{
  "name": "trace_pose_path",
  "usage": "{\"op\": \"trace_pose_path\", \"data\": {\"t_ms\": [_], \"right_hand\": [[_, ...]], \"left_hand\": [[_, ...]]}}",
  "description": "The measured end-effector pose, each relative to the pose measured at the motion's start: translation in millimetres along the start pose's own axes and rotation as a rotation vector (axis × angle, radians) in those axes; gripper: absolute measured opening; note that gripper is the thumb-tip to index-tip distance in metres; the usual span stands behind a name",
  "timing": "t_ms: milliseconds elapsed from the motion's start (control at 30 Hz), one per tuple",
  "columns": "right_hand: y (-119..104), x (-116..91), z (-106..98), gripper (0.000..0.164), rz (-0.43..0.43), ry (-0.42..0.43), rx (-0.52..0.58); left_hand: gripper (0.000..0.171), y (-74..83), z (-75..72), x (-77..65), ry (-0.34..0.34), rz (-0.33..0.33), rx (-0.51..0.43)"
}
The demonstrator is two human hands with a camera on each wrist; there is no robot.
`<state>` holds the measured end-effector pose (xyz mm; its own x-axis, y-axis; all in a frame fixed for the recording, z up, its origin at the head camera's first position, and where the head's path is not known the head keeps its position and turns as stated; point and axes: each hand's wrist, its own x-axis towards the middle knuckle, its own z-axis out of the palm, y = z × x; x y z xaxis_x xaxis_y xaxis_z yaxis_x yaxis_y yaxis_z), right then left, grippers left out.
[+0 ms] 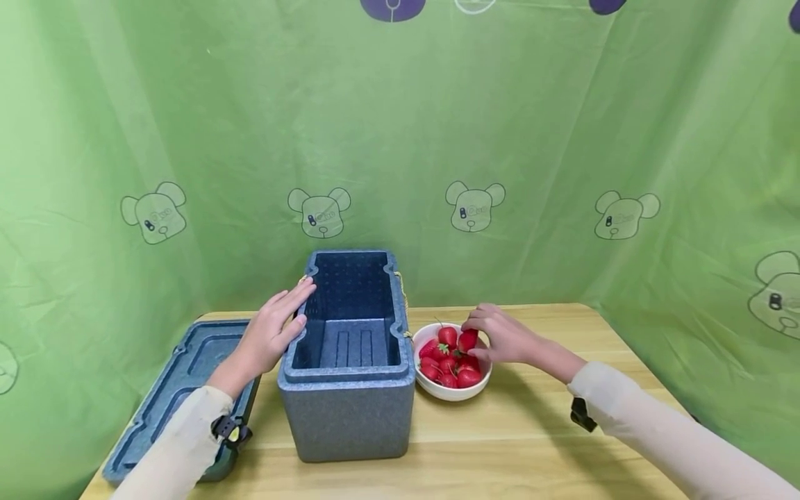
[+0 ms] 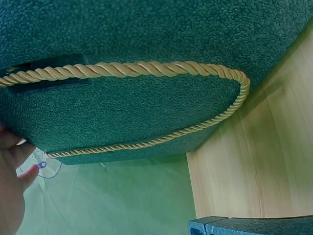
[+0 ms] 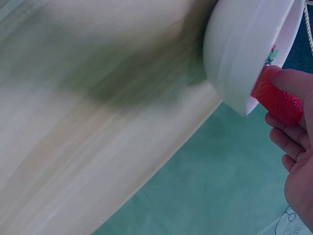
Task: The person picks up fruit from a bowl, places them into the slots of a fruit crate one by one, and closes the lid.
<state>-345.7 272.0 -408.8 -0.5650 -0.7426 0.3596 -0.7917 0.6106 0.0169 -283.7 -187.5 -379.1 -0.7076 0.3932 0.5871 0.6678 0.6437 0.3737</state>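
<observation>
My right hand (image 1: 498, 333) pinches a red strawberry (image 3: 279, 97) between thumb and fingers at the right rim of a white bowl (image 1: 451, 394). Several more strawberries (image 1: 447, 364), some with green leaves and stems, fill the bowl. Just left of the bowl stands a dark blue-grey foam box (image 1: 347, 420), its top off and its inside bare down to the ribbed floor. My left hand (image 1: 270, 335) rests on the box's left rim with fingers extended. A twisted gold rope (image 2: 146, 68) hangs along the box's side in the left wrist view.
The box's lid (image 1: 169, 396) lies at the left of the wooden table (image 1: 512, 444), under my left forearm. A green curtain (image 1: 400, 139) with bear-head drawings encloses the table at the back and sides. The bowl sits close against the box's right side.
</observation>
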Motion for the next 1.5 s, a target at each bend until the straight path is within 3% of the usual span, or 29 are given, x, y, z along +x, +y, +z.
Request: {"op": "trace_pose_path", "data": {"t_ms": [433, 867, 1500], "right_hand": [[-5, 27, -22, 0.036, -0.095, 0.072, -0.044], [-13, 48, -46, 0.036, -0.137, 0.034, -0.099], [-32, 91, -92, 0.036, -0.206, 0.093, -0.122]], "left_hand": [[0.054, -2.9, 1.5, 0.3, 0.018, 0.021, 0.008], [0.053, -4.1, 4.2, -1.1, 0.033, 0.021, 0.001], [0.054, -2.1, 0.9, 1.0, 0.021, 0.032, 0.028]]}}
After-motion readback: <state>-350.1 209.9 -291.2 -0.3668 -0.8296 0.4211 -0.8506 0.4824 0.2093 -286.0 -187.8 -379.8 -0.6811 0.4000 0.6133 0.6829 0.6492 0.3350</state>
